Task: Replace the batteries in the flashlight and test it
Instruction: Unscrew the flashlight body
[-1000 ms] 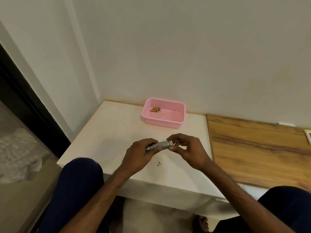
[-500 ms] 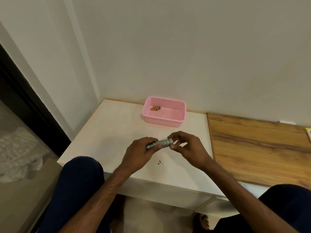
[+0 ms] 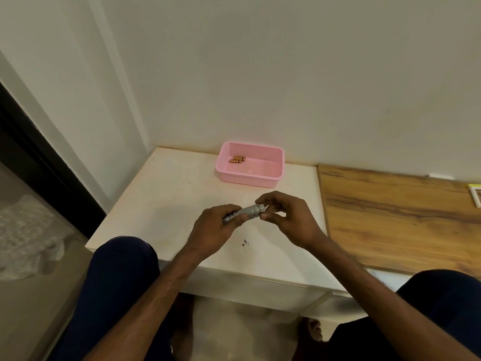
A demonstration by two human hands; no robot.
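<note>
Flashlight, a small silver-grey metal cylinder, is held just above the white table. The left hand wraps its narrow tail to steady it, while the right hand pinches the wider head end, probably to twist it. Its long axis runs left to right, with the head pointing right and slightly away from the person.

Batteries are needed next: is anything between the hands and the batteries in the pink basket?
Nothing visible: only tabletop lies between the left hand and right hand, gripping the flashlight, and the pink basket; the batteries lie inside it.
</note>
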